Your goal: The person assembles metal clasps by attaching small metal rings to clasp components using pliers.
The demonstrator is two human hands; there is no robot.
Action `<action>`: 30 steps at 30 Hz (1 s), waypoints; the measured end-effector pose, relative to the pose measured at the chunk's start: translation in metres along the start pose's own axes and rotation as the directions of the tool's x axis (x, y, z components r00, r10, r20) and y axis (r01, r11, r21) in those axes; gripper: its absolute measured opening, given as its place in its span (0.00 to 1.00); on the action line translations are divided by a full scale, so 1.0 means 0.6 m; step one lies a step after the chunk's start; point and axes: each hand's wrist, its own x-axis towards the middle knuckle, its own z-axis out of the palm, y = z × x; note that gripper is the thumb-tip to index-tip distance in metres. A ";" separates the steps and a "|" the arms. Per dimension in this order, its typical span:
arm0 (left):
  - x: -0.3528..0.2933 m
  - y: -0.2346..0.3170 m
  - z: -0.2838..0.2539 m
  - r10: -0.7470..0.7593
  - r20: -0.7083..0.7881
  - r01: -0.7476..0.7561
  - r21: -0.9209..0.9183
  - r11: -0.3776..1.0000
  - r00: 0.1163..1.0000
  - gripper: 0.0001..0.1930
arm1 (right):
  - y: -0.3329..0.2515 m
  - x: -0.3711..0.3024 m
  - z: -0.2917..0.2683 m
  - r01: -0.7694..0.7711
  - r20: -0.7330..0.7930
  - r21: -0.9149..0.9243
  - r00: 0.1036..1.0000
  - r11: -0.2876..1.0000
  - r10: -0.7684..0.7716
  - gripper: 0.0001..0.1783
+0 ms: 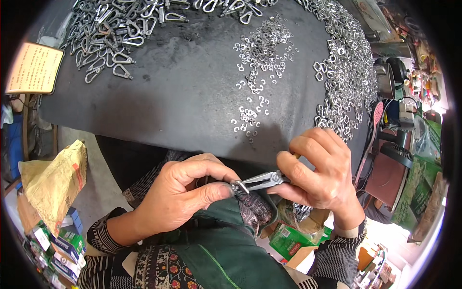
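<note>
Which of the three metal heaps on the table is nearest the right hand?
The small metal links along the right edge of the table: their near end shows beside the right hand, while the C-shaped rings and pear-shaped snap hooks lie farther.

Pliers (275,177) in R fingers (301,171): smooth, shiny metal. Worktop (192,91) beyond: matt w/ scuffs. Rings (269,41) there: glossy metal; clips (106,29), fwd-L of fingers: duller metal. Apron (192,248) below: matt cloth.

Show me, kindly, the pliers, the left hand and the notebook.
Pliers (275,178), head view: on the pivot.
Left hand (179,196), head view: near the thumb's base.
Notebook (34,69), head view: on the yellowish page.
</note>
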 end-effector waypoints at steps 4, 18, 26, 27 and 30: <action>-0.001 0.002 0.004 -0.049 0.035 0.047 0.048 0.998 0.998 0.08 | -0.006 -0.033 -0.003 -0.009 -0.060 -0.017 0.998 1.000 0.008 0.19; -0.024 -0.019 0.016 -0.036 0.032 0.036 -0.005 0.999 0.999 0.07 | 0.011 -0.031 -0.011 -0.080 0.038 -0.015 0.996 0.997 0.081 0.20; -0.021 -0.018 0.009 -0.081 0.037 0.084 -0.075 0.994 0.996 0.08 | -0.011 -0.028 -0.004 -0.040 0.051 0.025 0.998 0.999 0.039 0.22; -0.019 -0.023 0.007 -0.035 0.055 0.039 -0.072 0.997 0.998 0.08 | -0.012 -0.029 -0.005 -0.036 0.043 0.017 0.998 0.999 0.035 0.23; -0.019 -0.026 0.007 0.010 0.075 -0.007 -0.034 0.999 0.997 0.08 | -0.019 -0.026 -0.009 -0.029 0.032 -0.002 0.999 1.000 0.029 0.24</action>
